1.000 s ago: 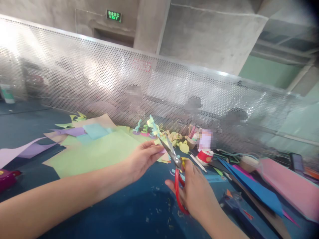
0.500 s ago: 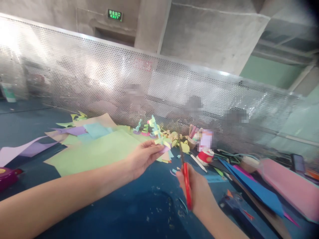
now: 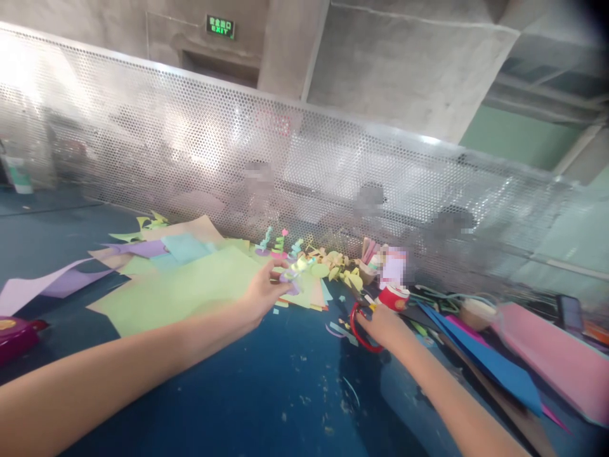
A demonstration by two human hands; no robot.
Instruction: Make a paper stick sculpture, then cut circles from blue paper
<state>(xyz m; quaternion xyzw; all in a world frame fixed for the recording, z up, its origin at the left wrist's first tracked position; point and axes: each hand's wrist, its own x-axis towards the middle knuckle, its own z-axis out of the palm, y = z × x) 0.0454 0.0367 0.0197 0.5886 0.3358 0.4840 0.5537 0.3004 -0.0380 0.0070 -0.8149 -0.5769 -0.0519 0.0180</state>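
Observation:
My left hand [image 3: 264, 292] pinches a small paper craft [image 3: 295, 278] with a lilac base and pale green strips above it; its details are blurred. My right hand [image 3: 386, 325] is low over the table, its fingers at the red-handled scissors [image 3: 353, 322], whose blades point away from me. Near those fingertips is the tip of a white pen [image 3: 368, 299]. Small curled paper figures [image 3: 280, 244] stand in a row beyond my left hand. Snipped paper scraps [image 3: 343, 332] lie just left of the scissors.
Large green paper sheets [image 3: 176, 292] are spread at the left, near a magenta tape dispenser [image 3: 18, 339]. A red paper cup [image 3: 394, 297] stands beyond my right hand. Blue sheets [image 3: 490, 362] and a pink folder [image 3: 556, 355] lie at the right. A perforated metal screen [image 3: 190, 139] runs behind.
My right hand has lowered the scissors and moved them slightly right, toward the white pen. My left hand has shifted a little left with the paper craft, which has tilted over.

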